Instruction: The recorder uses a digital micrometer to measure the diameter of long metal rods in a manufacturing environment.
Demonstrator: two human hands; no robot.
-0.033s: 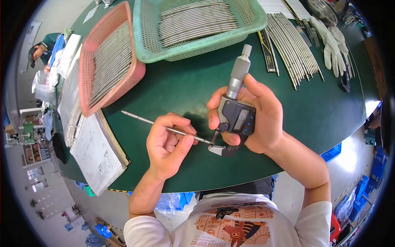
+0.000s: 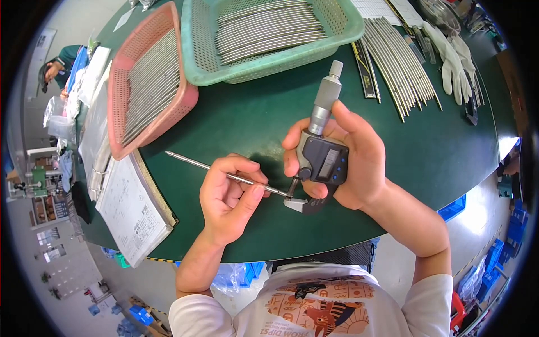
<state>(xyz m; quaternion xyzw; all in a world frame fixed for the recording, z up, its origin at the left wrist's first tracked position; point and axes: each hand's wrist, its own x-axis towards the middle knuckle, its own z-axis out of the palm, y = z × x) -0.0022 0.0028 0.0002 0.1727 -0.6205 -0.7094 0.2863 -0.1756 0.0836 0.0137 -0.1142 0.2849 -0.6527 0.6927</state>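
A thin metal rod [image 2: 193, 162] is pinched between the thumb and fingers of my left hand [image 2: 229, 197]. It slants down to the right, and its lower end lies at the jaws of a digital micrometer [image 2: 324, 160]. My right hand [image 2: 359, 151] is wrapped round the micrometer's dark body, with the silver thimble pointing up and away. The small screen and blue buttons face up. Whether the jaws press on the rod is too small to tell.
Metal rods fill a pink basket [image 2: 188, 101] and a green basket [image 2: 269, 68] at the back. More rods [image 2: 398, 70] lie at the right, near white gloves [image 2: 452, 64]. An open binder [image 2: 132, 205] rests at the left. Another person [image 2: 55, 70] is at the far left.
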